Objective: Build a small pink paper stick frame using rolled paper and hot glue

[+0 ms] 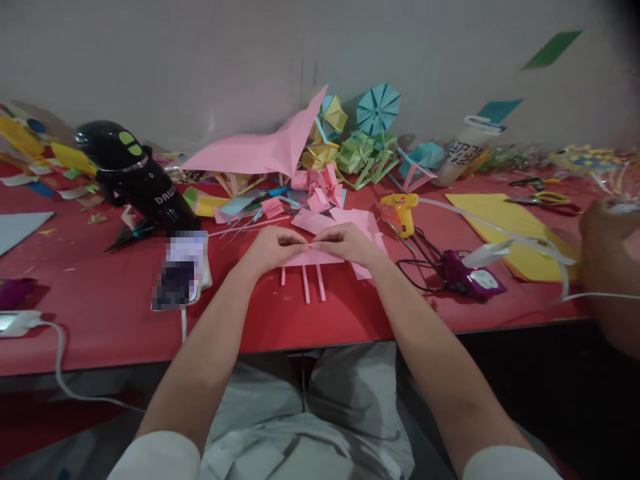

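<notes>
Fingertips of my left hand [273, 249] and my right hand [349, 243] meet at the upper edge of a pink sheet of paper [315, 258], pinching it. Below its lower edge, several narrow pink paper strips [307, 287] lie on the red table. More pink paper [369, 230] spreads out behind and beside my right hand. Folded pink paper pieces [320, 190] are heaped just beyond my hands. What my fingertips cover at the pinch is hidden.
A phone [180, 273] and a black tumbler [150, 187] are on the left. To the right are a yellow glue gun [404, 212], a purple power strip [473, 275], yellow paper [493, 230] and scissors [550, 200]. Another person's hand [607, 230] is at the far right. Paper umbrellas [379, 110] stand behind.
</notes>
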